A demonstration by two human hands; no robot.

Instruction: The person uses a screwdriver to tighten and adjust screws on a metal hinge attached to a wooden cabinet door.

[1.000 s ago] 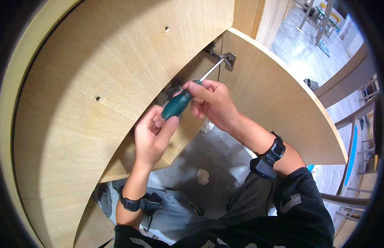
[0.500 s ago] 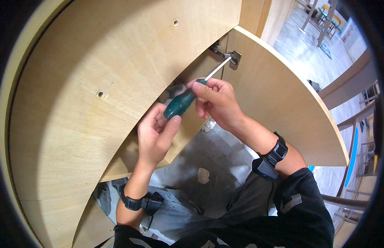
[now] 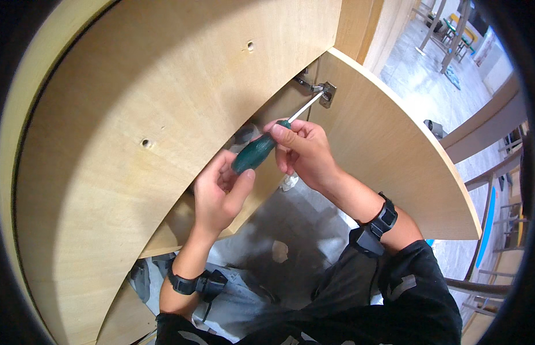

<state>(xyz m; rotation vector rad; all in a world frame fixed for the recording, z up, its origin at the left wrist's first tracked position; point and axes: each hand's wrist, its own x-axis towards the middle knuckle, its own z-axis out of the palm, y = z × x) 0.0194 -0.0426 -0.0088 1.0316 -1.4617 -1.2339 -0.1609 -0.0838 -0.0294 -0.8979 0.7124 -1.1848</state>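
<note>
A screwdriver [image 3: 254,154] with a dark green handle and a pale shaft slants up and to the right between my hands. Its tip meets the metal hinge [image 3: 326,94] on the inner face of the open wooden cabinet door [image 3: 388,152]. My left hand [image 3: 220,187] is closed round the butt end of the handle, thumb against it. Nearer the shaft, my right hand [image 3: 304,148] pinches the front of the handle between thumb and fingers. The hinge arm runs left into the cabinet, partly hidden behind the top panel's edge.
A broad wooden panel [image 3: 106,190] with two small holes fills the left. Below lies a grey floor with a pale scrap [image 3: 280,251] and crumpled white paper [image 3: 289,181]. Curved wooden parts and metal-legged furniture stand at right. Black straps circle both forearms.
The whole scene sits slightly lower in view at the hinge and panel holes. Both hands keep hold of the screwdriver, its tip still at the hinge.
</note>
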